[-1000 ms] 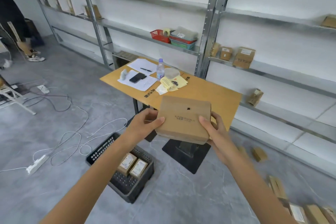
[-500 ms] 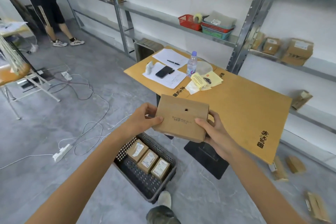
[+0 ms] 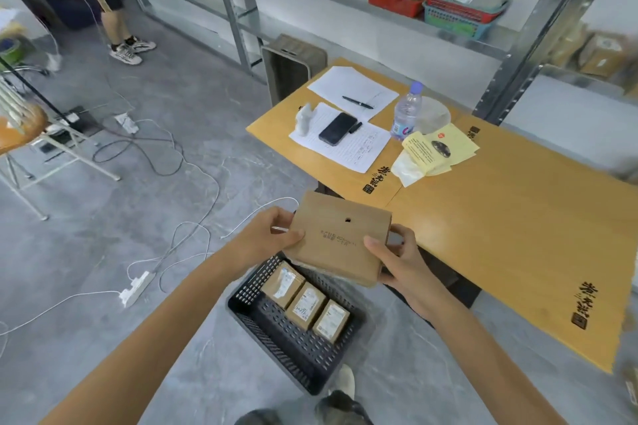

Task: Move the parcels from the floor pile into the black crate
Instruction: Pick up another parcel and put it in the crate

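I hold a flat brown cardboard parcel [image 3: 340,236] in the air with both hands. My left hand [image 3: 266,238] grips its left edge, thumb on top. My right hand [image 3: 397,260] grips its right edge the same way. The parcel hangs above the far end of the black perforated crate [image 3: 283,338] on the floor. Inside the crate lie three small brown parcels [image 3: 305,304] with white labels, side by side in a row. The floor pile is out of view.
A cardboard-covered table [image 3: 500,228] stands right of the crate, with papers, a phone [image 3: 337,128], a water bottle [image 3: 407,110] and yellow leaflets. Metal shelving [image 3: 345,7] runs behind. White cables and a power strip [image 3: 134,288] cross the floor at left. Another person's legs [image 3: 121,31] stand far left.
I have stepped closer to the crate and the view has tilted down. The parcel, held the same way in both hands, now hangs over the crate's far end.
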`<state>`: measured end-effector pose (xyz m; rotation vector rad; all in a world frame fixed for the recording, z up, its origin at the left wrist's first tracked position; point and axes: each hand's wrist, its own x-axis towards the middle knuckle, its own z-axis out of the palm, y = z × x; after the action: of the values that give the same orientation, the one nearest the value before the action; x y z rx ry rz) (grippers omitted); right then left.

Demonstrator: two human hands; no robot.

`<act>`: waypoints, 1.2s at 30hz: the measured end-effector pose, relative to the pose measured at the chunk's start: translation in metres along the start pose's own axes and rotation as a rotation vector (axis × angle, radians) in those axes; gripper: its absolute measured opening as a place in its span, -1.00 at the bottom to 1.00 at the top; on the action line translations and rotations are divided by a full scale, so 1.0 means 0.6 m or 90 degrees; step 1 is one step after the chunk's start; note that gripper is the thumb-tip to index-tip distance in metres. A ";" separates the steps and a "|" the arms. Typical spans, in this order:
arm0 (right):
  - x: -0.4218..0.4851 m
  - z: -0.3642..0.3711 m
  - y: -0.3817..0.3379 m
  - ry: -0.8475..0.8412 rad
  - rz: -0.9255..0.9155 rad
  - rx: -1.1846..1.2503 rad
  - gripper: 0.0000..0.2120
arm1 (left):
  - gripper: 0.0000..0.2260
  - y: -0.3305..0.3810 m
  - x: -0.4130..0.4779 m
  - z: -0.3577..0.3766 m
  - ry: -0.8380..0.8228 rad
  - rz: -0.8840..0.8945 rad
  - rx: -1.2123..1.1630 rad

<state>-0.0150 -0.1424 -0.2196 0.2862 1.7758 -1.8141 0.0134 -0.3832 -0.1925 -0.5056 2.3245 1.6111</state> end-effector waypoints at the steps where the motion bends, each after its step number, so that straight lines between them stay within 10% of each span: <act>1: 0.011 0.014 0.003 0.002 0.012 -0.006 -0.42 | -0.91 -0.009 0.012 -0.014 0.002 -0.011 0.007; 20: 0.194 0.309 0.170 0.213 0.179 0.086 -0.39 | -0.80 -0.233 0.251 -0.237 -0.184 -0.024 0.178; 36: 0.532 0.392 0.778 0.339 0.465 -0.015 -0.25 | -0.72 -0.748 0.529 -0.119 -0.159 0.055 0.372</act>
<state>0.0332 -0.4249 -0.7609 1.3149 1.6814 -1.2407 -0.0827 -0.6363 -0.6766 -0.0672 2.4797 0.8815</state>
